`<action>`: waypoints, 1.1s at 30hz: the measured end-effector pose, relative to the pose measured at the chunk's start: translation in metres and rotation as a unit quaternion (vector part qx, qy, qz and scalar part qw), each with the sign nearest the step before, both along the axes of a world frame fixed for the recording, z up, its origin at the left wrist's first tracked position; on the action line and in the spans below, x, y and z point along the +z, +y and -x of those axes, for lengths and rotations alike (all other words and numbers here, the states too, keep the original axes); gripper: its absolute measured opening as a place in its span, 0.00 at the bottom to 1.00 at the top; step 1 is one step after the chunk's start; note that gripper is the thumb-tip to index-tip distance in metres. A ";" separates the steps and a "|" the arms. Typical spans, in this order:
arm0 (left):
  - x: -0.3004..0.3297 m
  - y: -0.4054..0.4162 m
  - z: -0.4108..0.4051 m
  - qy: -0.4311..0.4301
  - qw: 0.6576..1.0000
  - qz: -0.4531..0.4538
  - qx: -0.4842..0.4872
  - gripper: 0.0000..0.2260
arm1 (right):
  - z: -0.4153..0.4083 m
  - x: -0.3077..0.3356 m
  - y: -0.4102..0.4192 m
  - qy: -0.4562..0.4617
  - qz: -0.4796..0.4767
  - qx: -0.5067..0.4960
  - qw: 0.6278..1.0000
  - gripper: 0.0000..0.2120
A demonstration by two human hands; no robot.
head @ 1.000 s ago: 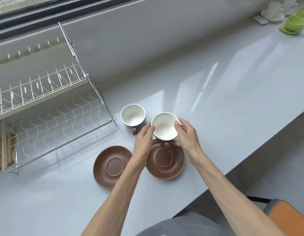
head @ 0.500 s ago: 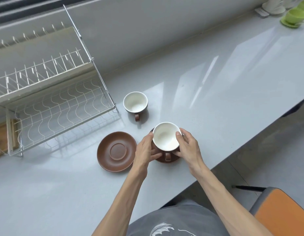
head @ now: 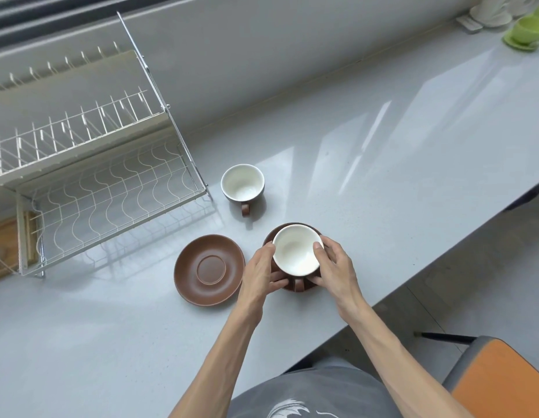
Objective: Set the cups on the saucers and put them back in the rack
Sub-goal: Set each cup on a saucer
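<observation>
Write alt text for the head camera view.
Both hands, left hand and right hand, hold a white-lined brown cup on a brown saucer. Beside it lie an empty saucer, a second cup and a wire dish rack on a grey counter.

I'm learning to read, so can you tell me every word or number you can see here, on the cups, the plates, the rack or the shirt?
No readable words or numbers anywhere.
Shirt: a white picture only, cut off by the frame edge; no letters show.
Cups, saucers and rack: plain, nothing written.
Small flat thing at the far end of the counter: too small to tell.
</observation>
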State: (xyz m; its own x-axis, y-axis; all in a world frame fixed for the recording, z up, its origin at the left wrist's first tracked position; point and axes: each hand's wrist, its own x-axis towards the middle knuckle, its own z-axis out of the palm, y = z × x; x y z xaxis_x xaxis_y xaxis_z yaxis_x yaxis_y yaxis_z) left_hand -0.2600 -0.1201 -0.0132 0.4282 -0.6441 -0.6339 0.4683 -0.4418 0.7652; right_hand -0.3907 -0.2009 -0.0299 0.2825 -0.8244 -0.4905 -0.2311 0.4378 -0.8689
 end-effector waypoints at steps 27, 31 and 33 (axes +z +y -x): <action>0.020 -0.027 -0.135 -0.350 0.922 -0.134 -0.097 0.22 | -0.121 0.030 -0.091 0.246 0.294 0.266 0.884 0.23; 0.013 -0.046 -0.141 -0.220 0.972 -0.078 -0.004 0.23 | -0.146 0.022 -0.102 0.188 0.210 0.251 0.926 0.27; 0.009 -0.057 -0.143 -0.159 0.984 -0.069 0.033 0.24 | -0.155 0.017 -0.107 0.163 0.154 0.226 0.948 0.29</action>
State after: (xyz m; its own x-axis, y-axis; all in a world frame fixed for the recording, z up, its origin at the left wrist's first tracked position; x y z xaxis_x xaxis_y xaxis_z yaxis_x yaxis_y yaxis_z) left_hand -0.1174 -0.1767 -0.0043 0.6569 -0.5252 -0.5410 0.2470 -0.5280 0.8125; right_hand -0.2361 -0.3075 -0.0134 0.5160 -0.7736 -0.3677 -0.6129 -0.0335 -0.7895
